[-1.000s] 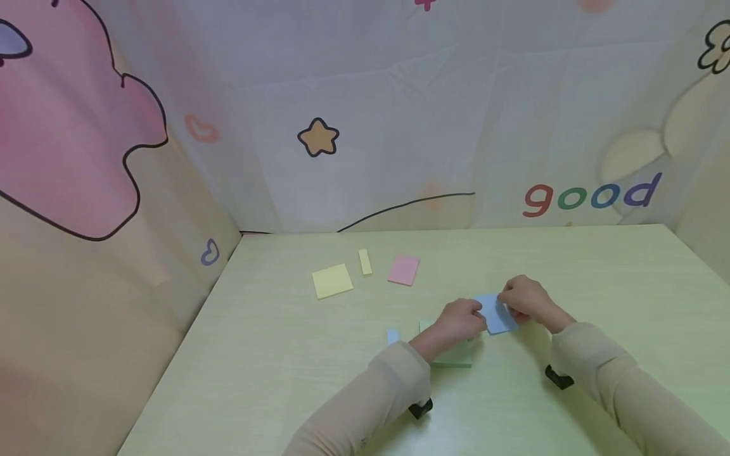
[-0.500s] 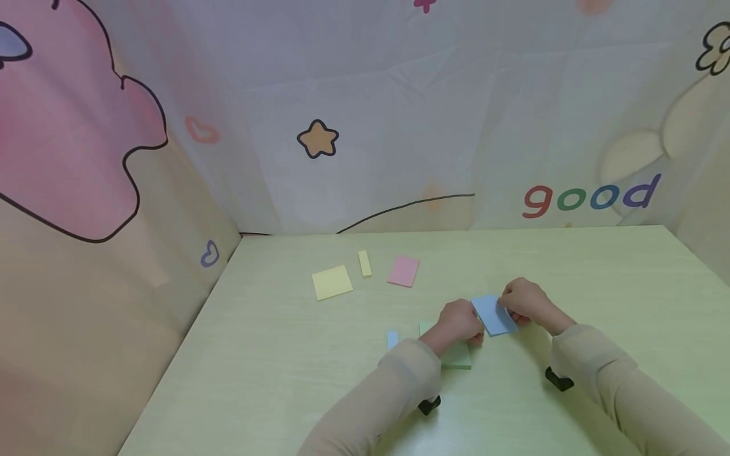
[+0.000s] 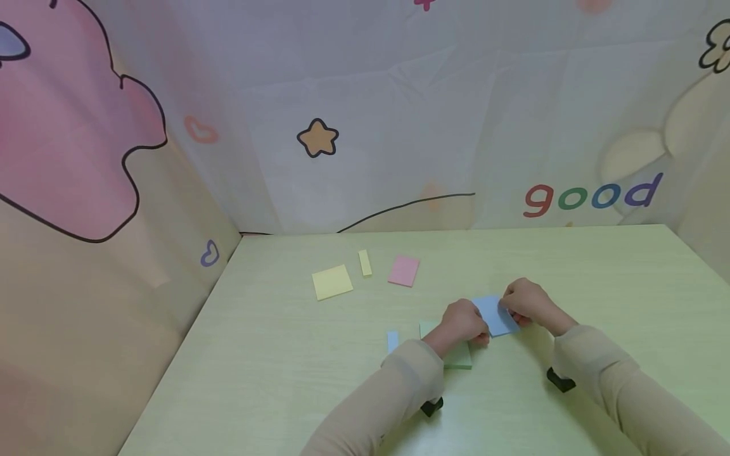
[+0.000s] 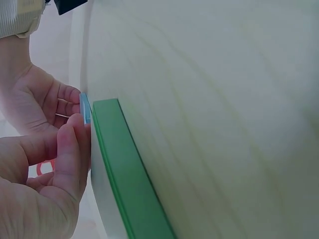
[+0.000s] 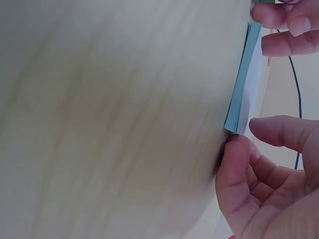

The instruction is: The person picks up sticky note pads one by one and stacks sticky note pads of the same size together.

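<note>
A square blue sticky note pad [image 3: 495, 315] lies on the table between the two hands. At its right edge, my right hand [image 3: 527, 300] has thumb and index finger close around the near corner, as the right wrist view shows of the pad [image 5: 242, 79]. My left hand [image 3: 464, 320] holds its fingertips at the pad's left edge; in the left wrist view, thumb and fingers of that hand [image 4: 50, 184] come together just by the blue edge [image 4: 85, 108]. Beneath the left wrist lies a thicker green sticky note pad [image 3: 458, 358], partly hidden by the hand and sleeve.
Farther back lie a yellow sticky note pad [image 3: 332, 282], a narrow yellow strip pad [image 3: 365, 263] and a pink pad [image 3: 403, 271]. A narrow blue strip pad [image 3: 393, 340] sits left of the green one, partly behind the left sleeve. A printed curtain [image 3: 388, 126] hangs behind the table.
My left hand draws back slightly from the blue pad's left edge with its fingers turning downward, then comes back against it. The right hand stays nearly in place at the pad's right edge.
</note>
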A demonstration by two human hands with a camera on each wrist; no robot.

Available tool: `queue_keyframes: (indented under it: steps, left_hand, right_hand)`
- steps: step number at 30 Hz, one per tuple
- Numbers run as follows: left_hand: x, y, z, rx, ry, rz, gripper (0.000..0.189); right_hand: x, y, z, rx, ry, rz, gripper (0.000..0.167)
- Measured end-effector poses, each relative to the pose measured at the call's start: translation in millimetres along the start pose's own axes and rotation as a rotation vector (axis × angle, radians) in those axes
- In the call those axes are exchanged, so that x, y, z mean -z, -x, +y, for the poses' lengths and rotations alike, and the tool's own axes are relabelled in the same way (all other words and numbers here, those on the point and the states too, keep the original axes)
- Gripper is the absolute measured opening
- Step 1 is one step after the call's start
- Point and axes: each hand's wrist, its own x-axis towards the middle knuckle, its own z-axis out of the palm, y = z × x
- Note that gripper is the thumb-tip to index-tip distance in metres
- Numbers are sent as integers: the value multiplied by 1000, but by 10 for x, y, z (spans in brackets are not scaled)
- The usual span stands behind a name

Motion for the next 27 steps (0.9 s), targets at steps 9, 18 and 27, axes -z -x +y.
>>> queue_keyframes:
  steps: [9,18,27]
  left_hand:
    - [-11,47,7,9,36,-16,15]
    - [-38,69,-1,-7,25,0,14]
    - [-61,87,2,35,56,-4,15]
  right_hand:
    - [-8,24,28,-13,-1,-17,13]
    - [13,3,115,-12,-49,-62,11]
    - [7,127,56,-54,-85,-82,10]
